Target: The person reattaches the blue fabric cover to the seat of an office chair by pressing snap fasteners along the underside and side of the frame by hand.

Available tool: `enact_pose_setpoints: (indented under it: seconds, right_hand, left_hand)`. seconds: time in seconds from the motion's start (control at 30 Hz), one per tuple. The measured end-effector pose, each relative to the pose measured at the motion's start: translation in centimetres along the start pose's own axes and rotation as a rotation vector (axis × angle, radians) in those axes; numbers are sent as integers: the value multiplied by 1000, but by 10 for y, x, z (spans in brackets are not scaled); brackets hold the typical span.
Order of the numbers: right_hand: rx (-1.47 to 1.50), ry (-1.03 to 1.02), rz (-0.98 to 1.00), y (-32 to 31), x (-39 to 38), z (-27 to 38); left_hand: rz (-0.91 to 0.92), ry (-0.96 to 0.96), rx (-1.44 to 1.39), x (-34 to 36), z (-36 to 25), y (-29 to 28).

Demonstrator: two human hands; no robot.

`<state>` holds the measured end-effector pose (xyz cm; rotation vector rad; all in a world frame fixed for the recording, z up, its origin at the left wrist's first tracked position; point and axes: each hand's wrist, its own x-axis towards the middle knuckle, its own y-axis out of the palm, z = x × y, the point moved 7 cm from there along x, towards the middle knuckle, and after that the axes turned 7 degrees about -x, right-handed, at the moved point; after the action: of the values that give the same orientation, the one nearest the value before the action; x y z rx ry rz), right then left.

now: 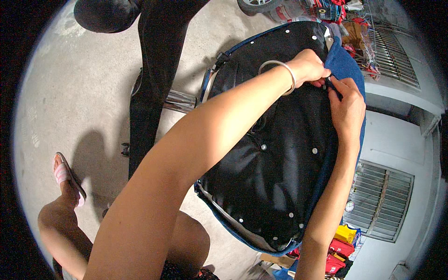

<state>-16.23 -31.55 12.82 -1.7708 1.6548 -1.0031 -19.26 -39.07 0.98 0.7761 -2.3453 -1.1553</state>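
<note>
A large black padded panel, dotted with several pale buttons, takes up the middle of the view. Blue fabric wraps its far right side and runs round its rim as an edging. At the upper right of the panel, my left hand, with a pale bangle at the wrist, has its fingers closed on the fabric's edge. Just right of it, my right hand pinches the same edge between thumb and fingers. The fingertips of both hands nearly meet, and the exact bit between them is too small to make out.
A chrome bar joins the panel to a long black part on the left. My foot wears a pink slide sandal on the concrete floor. A wheel, barred windows and red-and-yellow packages lie beyond.
</note>
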Motion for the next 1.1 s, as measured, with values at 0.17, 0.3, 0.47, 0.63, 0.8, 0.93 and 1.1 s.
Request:
enact_pose_setpoints:
  seconds: [0.17,0.3,0.47,0.63,0.8,0.93,1.1]
  right_hand:
    - [256,28,-16,7,3,-19]
    - [247,40,-9,8,4,-18]
    - [243,46,-27,7,7,-15]
    - [265,41,-38,8,9,-16]
    - [383,70,-40,8,8,-16]
    - [531,123,-1,9,5,-26]
    - [556,114,-14,6,7,-23]
  left_hand:
    - [-259,137,571,-31,14,-24]
    - [-333,22,704,-55,40,-22]
    - [-274,-111,767,-62,32,-2]
    - [-271,-91,684,-56,40,2]
    - [-323,-47,581,-46,53,-2]
    - [-333,14,538,-41,59,-7]
    - [-457,155,389,-47,58,-15]
